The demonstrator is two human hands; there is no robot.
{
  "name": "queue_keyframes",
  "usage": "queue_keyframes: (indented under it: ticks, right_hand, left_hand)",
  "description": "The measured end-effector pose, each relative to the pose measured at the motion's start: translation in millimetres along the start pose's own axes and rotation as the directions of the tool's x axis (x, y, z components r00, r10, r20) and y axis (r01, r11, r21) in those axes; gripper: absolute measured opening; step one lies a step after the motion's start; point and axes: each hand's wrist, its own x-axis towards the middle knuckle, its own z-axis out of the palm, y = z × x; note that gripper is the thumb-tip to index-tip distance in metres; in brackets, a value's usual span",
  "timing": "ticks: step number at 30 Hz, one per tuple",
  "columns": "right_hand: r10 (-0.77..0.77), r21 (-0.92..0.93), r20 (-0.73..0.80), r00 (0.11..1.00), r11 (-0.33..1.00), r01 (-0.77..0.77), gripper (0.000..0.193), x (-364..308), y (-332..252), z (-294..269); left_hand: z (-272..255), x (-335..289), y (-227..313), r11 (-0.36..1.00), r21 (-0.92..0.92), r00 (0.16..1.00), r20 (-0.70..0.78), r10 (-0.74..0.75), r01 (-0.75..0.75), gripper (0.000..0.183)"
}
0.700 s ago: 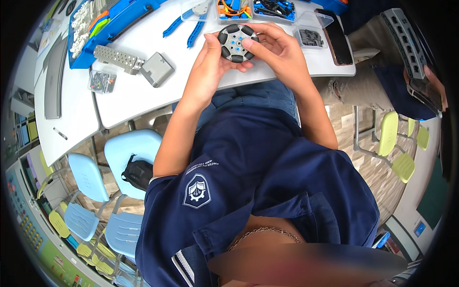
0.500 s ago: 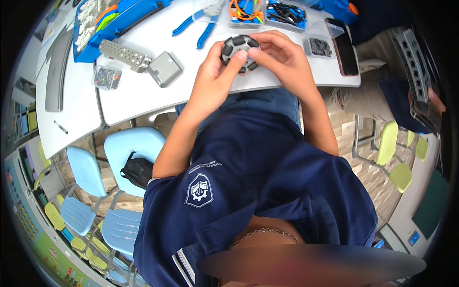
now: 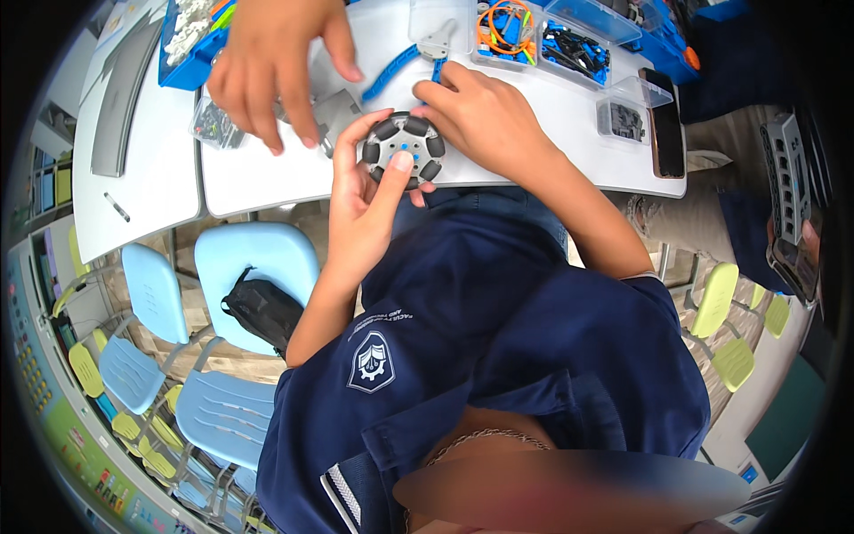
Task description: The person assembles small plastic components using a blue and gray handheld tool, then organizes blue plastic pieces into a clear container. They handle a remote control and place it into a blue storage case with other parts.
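Note:
My left hand (image 3: 360, 205) is closed around an omni wheel (image 3: 418, 147) with black rollers and a grey hub, its thumb pressed on the hub's face. Just right of the wheel, my right hand (image 3: 485, 120) has its fingers curled, the tips near the wheel's upper right edge. What they hold, if anything, is hidden. Beyond both hands lies a blue-handled plier-like tool (image 3: 391, 73), partly behind my right fingers. Another person's hand (image 3: 280, 62) reaches in from the far left with spread fingers, over a grey block (image 3: 336, 114) that it partly covers.
Clear boxes of blue and black parts (image 3: 574, 58) and orange bands (image 3: 505, 31) stand at the back. A small box of grey pieces (image 3: 621, 120) sits beside a phone (image 3: 665, 133). At left are a blue bin (image 3: 182, 67) and a small parts box (image 3: 216, 125).
The wheel has shifted left and nearer with my left hand. My right hand has come off the wheel's face and curled beside it. Another person's hand has entered over the grey block.

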Motion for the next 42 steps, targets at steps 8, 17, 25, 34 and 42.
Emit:
queue_keyframes:
  ticks: [8, 17, 25, 34, 42]
  right_hand:
    - [0.303, 0.097, 0.012, 0.953, 0.948, -0.303, 0.021, -23, -11, -18]
    - [0.549, 0.148, 0.217, 0.807, 0.798, -0.584, 0.027, -68, 12, -73]
    - [0.446, 0.901, 0.342, 0.827, 0.094, -0.423, 0.053, -75, 22, -83]
    - [0.549, 0.967, 0.253, 0.797, -0.121, -0.223, 0.027, -35, 23, -49]
    - [0.546, 0.971, 0.227, 0.807, -0.066, -0.228, 0.015, -13, 5, -32]
  left_hand:
    - [-11, -22, 9, 0.997, -0.047, 0.997, 0.03, -0.067, 0.069, 0.059]
    - [3, 7, -13, 0.958, 0.271, 0.992, 0.099, 0.074, -0.098, 0.049]
    - [14, 47, -21, 0.545, 0.737, 0.907, 0.234, 0.35, -0.4, 0.031]
    - [10, 55, -5, 0.762, 0.526, 0.916, 0.086, 0.393, -0.376, 0.028]
    - [3, 57, 12, 0.716, 0.61, 0.936, 0.15, 0.318, -0.341, 0.027]
